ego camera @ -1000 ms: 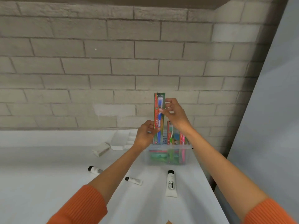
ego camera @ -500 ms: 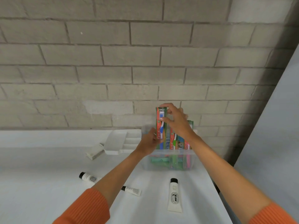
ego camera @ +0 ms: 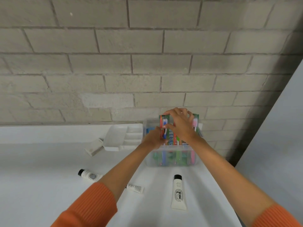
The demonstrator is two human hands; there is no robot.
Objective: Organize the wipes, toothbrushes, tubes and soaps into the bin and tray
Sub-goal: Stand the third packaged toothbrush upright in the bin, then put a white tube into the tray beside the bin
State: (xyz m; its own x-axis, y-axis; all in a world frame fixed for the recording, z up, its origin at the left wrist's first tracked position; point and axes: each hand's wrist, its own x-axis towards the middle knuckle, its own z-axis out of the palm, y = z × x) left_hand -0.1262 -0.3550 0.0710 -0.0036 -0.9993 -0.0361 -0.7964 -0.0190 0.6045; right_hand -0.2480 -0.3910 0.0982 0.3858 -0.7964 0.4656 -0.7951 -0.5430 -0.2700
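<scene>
Both arms outstretched, left grip point(ego camera: 154, 138) and right grip point(ego camera: 181, 125) closed

A white countertop point(ego camera: 41, 185) runs beneath a grey brick wall point(ego camera: 114, 63), with a pale panel point(ego camera: 282, 128) at right.

White table point(ego camera: 41, 194) — bin point(ego camera: 172, 158), tray point(ego camera: 121, 138), soap point(ego camera: 94, 147), three tubes point(ego camera: 178, 194).

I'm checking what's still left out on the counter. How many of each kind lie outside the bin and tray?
Tubes: 3 (large tube, round-label tube, small tube)
Soap bars: 1 (soap, beside the tray)
Total: 4
</scene>
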